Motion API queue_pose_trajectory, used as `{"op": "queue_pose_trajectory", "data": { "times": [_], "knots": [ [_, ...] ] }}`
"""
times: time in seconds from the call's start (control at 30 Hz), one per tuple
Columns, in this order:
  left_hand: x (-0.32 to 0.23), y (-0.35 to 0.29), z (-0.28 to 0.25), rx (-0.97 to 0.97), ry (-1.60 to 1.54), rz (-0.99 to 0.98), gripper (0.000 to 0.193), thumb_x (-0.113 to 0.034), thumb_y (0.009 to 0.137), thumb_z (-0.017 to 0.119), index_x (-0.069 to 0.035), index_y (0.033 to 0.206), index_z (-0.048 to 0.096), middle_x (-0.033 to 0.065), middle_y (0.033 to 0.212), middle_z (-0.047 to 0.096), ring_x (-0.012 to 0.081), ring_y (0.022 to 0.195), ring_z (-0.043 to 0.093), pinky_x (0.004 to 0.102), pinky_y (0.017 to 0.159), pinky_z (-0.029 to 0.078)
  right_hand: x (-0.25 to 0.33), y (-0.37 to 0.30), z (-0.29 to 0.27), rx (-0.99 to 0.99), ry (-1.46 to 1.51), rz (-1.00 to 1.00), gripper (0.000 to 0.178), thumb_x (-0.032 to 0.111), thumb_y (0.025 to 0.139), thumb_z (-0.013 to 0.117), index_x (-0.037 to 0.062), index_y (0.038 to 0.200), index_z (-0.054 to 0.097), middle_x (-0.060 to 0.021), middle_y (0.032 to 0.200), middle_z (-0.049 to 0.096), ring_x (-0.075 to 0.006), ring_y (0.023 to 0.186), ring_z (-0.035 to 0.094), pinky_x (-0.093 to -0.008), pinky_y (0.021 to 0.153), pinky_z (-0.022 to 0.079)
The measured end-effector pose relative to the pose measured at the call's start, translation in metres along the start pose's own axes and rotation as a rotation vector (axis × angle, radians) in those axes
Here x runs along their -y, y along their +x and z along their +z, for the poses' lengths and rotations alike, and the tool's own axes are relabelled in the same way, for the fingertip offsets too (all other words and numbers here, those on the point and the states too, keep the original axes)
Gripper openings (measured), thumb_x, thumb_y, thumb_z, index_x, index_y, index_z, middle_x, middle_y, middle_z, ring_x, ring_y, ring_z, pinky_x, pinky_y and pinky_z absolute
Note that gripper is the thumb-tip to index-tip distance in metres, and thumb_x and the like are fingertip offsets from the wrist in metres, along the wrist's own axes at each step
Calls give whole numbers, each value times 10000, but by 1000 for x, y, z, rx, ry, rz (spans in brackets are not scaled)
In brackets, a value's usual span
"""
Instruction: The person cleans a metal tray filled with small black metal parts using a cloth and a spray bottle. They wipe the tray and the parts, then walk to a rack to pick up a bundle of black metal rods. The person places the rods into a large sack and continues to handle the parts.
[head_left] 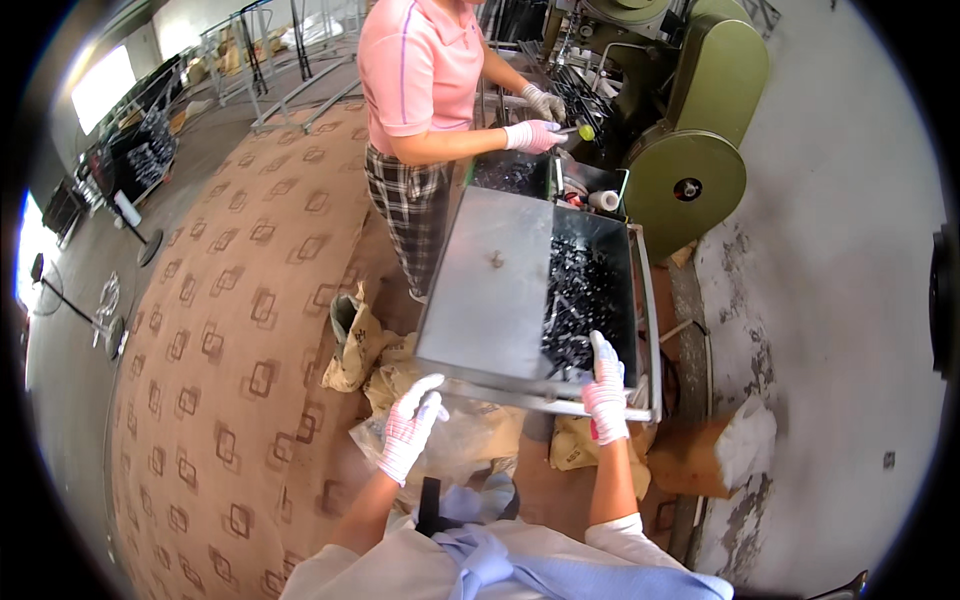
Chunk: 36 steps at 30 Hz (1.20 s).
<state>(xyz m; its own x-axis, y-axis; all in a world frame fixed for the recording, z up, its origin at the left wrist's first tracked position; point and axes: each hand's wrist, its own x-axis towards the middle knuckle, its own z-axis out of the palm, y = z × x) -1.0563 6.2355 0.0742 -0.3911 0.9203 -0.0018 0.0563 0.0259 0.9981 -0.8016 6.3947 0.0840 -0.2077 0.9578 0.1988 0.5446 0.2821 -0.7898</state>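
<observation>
My left hand [408, 432], in a white and pink knit glove, is held off the near left corner of a metal work stand. Its fingers are apart and nothing is in them. My right hand [605, 392], gloved alike, reaches over the stand's near rim with fingers stretched out. Its fingertips are at the edge of a dark bin [622, 270] holding many small black parts [580, 300]. I cannot tell whether they touch the parts. A flat grey metal sheet [490, 290] covers the left side of the stand.
A person in a pink shirt [415, 75] stands beyond the stand, gloved hands at a green machine [690, 160]; one holds a tool with a yellow-green end [586, 131]. Sacks [352, 350] lie below the stand. A cardboard box [690, 458] sits by the right wall.
</observation>
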Motion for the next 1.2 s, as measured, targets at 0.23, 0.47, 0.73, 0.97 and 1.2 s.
{"op": "queue_pose_trajectory", "data": {
  "times": [0.23,0.47,0.73,0.97,1.2],
  "knots": [
    [60,-97,-188,-214,-193,-220,175,-135,842,551,-23,957,623,-4,569,511,72,475,454,225,457,390,68,-131,134,15,794,211,262,-59,808,475,-23,1043,584,-101,1009,615,-176,953,564,-291,885,421],
    [134,-269,-373,-808,-226,-493,255,-260,851,542,-33,771,627,-9,470,422,79,363,387,236,346,359,265,-205,293,955,849,174,253,-23,852,448,27,1050,596,0,739,570,-90,705,546,-237,678,464],
    [91,-335,-383,-1243,-374,-465,408,-419,858,503,-57,706,614,-29,457,398,86,331,322,228,309,266,330,-233,352,1057,879,217,134,144,868,551,42,904,630,23,590,539,-48,378,411,-204,363,335],
    [52,-310,-398,-1111,-263,-223,230,-214,909,451,-74,997,611,-45,498,424,38,397,357,211,364,293,347,-245,390,1113,981,198,200,204,881,537,24,939,603,12,542,510,-56,402,417,-206,417,385],
    [43,-312,-438,-1122,-245,-27,307,-152,906,413,-81,1193,496,35,750,601,82,588,509,224,531,439,406,-259,463,1467,1042,251,313,217,856,506,-6,1073,534,-33,595,565,-105,457,468,-207,453,399]
  ]
}}
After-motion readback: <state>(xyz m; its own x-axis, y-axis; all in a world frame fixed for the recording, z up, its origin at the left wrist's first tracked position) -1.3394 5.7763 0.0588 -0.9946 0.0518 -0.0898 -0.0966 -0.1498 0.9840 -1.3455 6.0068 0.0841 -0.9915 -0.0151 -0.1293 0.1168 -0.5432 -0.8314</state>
